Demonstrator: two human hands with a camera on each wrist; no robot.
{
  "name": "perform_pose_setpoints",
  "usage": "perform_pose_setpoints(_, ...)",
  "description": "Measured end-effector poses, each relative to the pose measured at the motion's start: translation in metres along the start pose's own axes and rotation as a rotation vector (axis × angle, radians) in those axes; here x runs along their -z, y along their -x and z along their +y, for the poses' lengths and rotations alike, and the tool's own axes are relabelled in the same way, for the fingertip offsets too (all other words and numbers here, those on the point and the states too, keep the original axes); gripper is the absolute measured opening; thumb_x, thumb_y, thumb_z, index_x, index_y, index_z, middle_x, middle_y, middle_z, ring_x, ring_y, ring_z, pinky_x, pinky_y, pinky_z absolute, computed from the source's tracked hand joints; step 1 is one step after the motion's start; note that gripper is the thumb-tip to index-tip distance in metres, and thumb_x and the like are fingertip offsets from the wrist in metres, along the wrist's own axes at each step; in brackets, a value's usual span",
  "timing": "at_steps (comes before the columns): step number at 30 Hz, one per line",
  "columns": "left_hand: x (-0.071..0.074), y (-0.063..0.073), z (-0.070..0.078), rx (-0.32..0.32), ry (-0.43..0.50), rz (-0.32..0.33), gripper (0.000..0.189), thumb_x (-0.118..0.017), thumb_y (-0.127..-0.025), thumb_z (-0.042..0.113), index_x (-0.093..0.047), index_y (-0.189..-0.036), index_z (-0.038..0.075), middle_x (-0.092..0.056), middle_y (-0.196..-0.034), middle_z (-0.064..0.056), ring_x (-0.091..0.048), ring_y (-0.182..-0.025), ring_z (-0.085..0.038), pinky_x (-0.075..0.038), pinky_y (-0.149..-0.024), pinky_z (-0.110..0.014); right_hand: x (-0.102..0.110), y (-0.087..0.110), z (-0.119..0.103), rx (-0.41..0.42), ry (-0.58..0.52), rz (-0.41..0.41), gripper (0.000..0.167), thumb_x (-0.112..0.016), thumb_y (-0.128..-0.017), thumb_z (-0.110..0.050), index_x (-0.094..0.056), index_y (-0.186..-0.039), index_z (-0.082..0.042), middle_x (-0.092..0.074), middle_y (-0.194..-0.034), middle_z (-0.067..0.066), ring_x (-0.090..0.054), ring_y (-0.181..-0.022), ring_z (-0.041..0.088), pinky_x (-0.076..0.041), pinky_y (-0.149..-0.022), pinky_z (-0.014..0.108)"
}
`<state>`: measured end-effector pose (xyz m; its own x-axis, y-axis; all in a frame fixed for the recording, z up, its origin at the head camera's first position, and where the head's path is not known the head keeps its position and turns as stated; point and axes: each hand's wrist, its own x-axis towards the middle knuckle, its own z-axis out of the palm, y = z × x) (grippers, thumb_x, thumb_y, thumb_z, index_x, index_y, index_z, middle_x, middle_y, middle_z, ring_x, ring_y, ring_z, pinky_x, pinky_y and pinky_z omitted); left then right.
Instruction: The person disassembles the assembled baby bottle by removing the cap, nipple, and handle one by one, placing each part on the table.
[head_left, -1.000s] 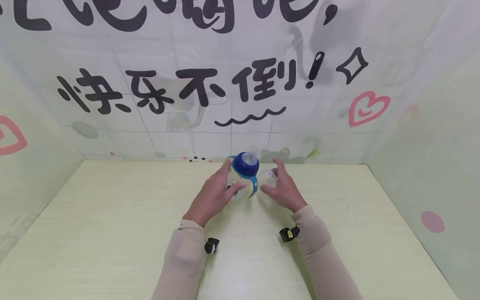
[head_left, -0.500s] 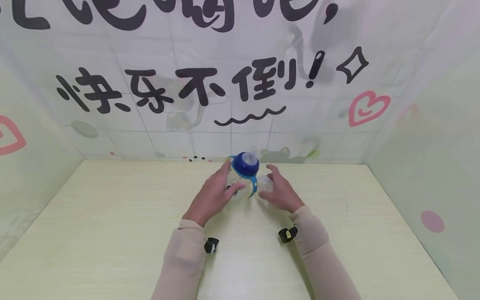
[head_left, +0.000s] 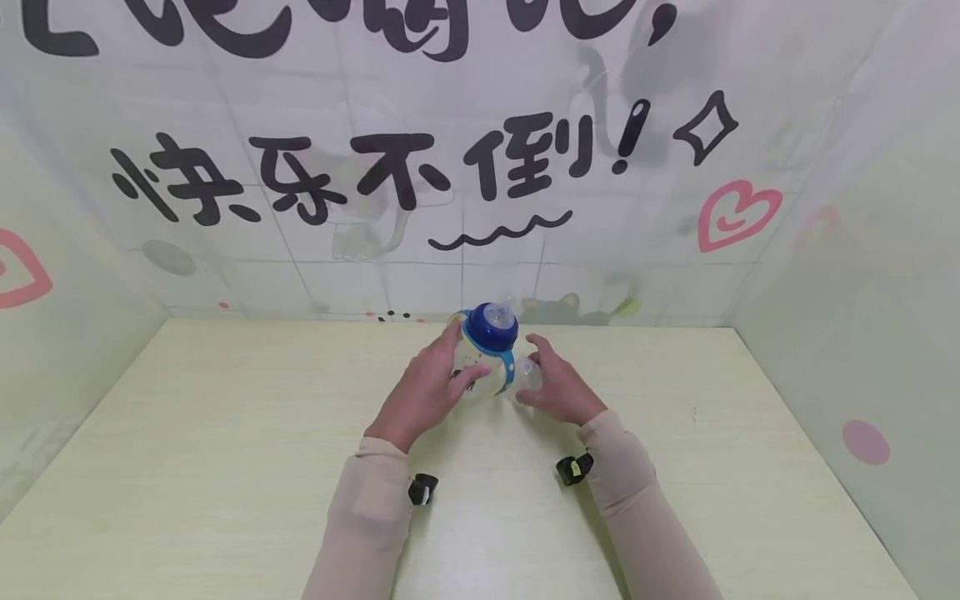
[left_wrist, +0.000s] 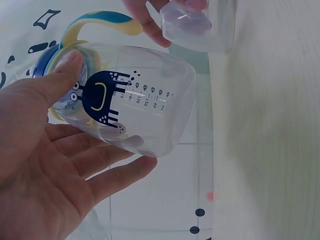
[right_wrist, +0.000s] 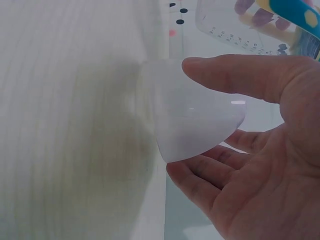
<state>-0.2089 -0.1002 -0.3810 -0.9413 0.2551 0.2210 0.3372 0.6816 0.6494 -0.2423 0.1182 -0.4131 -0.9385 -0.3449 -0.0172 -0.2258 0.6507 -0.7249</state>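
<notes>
A clear baby bottle [head_left: 480,362] with a blue collar, a clear nipple and blue-and-yellow side handles is held tilted above the table by my left hand [head_left: 423,387]. In the left wrist view, the thumb lies across the neck of the bottle [left_wrist: 145,100], which bears a dark cartoon animal and scale marks. Right of it, my right hand [head_left: 562,387] holds a translucent dome-shaped bottle cap [head_left: 529,375] between thumb and fingers. The right wrist view shows that cap [right_wrist: 195,120] close to the tabletop; whether it touches is hard to tell.
The pale wooden table [head_left: 225,458] extends around both arms. A printed back wall [head_left: 420,275] rises just behind the bottle, and side walls [head_left: 855,350] close in the table left and right. Each wrist wears a black camera [head_left: 574,469].
My right hand has moved slightly left and down toward the table with the bottle cap. The left hand and the baby bottle have stayed in place.
</notes>
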Motion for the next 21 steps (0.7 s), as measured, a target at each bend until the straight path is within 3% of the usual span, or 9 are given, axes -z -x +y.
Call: perform_pose_setpoints(21,-0.0004,-0.0006,0.0006,-0.004,0.005,-0.005,0.077,-0.065,-0.097,0.036,-0.027,-0.154,0.001,-0.043,-0.151,-0.02,-0.042,-0.139,-0.036,-0.038,-0.111,-0.052,-0.0025,0.0,0.0003,-0.016,0.011,-0.037,0.084,-0.075,-0.086,-0.005,-0.024,-0.153,-0.002,-0.05,-0.139,0.031,-0.049,-0.129,0.044,-0.037,-0.11,0.057)
